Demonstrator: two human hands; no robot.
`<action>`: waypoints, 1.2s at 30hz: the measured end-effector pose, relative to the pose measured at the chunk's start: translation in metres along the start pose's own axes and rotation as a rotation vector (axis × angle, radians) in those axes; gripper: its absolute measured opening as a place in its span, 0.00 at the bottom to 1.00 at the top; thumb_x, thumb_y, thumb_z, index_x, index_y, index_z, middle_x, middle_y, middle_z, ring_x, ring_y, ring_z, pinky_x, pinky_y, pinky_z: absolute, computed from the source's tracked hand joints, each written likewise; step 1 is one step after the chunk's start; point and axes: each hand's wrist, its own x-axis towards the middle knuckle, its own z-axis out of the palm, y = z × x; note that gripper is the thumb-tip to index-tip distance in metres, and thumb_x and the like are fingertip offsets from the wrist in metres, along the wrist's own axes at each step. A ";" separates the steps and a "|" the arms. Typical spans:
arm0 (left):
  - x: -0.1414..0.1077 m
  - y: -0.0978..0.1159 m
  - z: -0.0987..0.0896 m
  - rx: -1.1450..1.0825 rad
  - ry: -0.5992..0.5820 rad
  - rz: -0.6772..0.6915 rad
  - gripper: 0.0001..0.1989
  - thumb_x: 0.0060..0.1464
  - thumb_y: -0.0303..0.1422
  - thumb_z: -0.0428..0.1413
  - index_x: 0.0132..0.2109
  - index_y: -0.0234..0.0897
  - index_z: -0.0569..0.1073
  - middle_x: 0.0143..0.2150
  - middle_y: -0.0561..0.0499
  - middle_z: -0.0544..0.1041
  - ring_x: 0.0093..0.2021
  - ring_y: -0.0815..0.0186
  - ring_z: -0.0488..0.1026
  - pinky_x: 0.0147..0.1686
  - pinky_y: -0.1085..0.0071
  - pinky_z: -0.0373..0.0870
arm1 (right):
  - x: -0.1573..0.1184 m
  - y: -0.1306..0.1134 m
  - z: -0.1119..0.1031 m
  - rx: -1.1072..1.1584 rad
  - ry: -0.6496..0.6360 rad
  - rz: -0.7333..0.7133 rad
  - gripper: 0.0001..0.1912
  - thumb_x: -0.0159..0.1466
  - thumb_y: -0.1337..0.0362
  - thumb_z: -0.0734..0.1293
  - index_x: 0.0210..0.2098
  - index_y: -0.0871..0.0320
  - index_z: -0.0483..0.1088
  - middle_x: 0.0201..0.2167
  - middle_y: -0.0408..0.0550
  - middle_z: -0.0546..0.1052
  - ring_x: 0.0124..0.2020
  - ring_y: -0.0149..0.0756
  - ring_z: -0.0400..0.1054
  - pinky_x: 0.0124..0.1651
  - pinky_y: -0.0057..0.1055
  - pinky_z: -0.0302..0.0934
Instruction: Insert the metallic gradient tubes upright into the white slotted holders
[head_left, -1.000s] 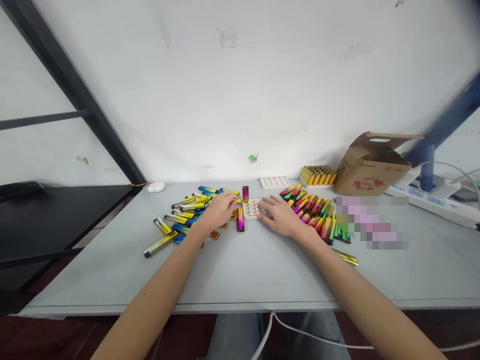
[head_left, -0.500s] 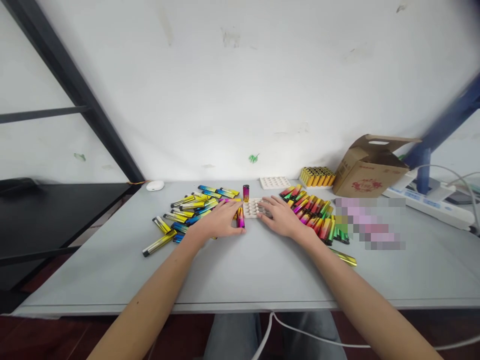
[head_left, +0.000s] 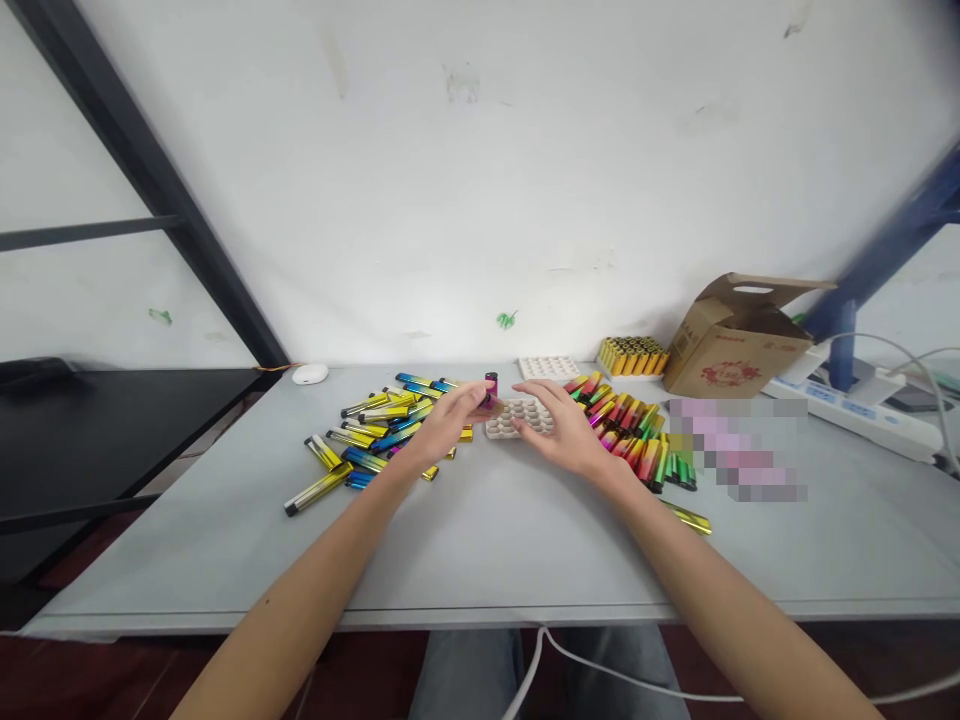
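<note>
A white tray with round holes [head_left: 517,424] lies on the table between my hands. One purple lighter [head_left: 491,381] stands upright at its back left corner. My left hand [head_left: 448,420] is closed on another purple lighter, blurred and held just left of the tray, close to the standing one. Fingers apart and curved, my right hand [head_left: 559,428] is over the tray's right side with nothing in it. Loose yellow and blue lighters [head_left: 367,428] lie left of my left hand. Red, yellow and green lighters [head_left: 634,425] lie right of my right hand.
At the wall are a second white tray [head_left: 548,368], a tray packed with yellow lighters [head_left: 634,356], an open cardboard box [head_left: 735,350] and a small white case [head_left: 310,374]. A power strip [head_left: 862,410] lies at the right. A white cable hangs below the front edge.
My left hand has lifted the purple lighter from beside the tray and moved it up toward the tray's back left corner. My right hand's fingers have risen off the tray and spread.
</note>
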 end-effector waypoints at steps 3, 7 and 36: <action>0.003 -0.006 0.012 -0.243 -0.058 -0.097 0.30 0.53 0.57 0.52 0.45 0.31 0.74 0.42 0.40 0.80 0.45 0.55 0.77 0.49 0.58 0.71 | -0.001 -0.009 0.002 0.044 0.042 -0.081 0.20 0.64 0.56 0.65 0.54 0.52 0.69 0.49 0.51 0.75 0.51 0.43 0.68 0.55 0.39 0.62; 0.003 -0.011 0.018 -0.312 -0.122 -0.164 0.32 0.53 0.60 0.50 0.40 0.31 0.74 0.38 0.39 0.80 0.43 0.56 0.78 0.48 0.59 0.71 | -0.003 -0.012 0.010 0.041 0.070 -0.098 0.17 0.66 0.60 0.64 0.53 0.52 0.70 0.42 0.48 0.78 0.43 0.40 0.71 0.50 0.38 0.64; -0.001 0.014 0.010 -0.565 0.135 -0.125 0.21 0.58 0.54 0.50 0.34 0.40 0.64 0.21 0.60 0.58 0.20 0.72 0.64 0.20 0.75 0.65 | 0.000 -0.007 0.004 0.305 0.122 0.266 0.20 0.70 0.52 0.56 0.41 0.57 0.74 0.37 0.49 0.80 0.41 0.40 0.74 0.44 0.34 0.66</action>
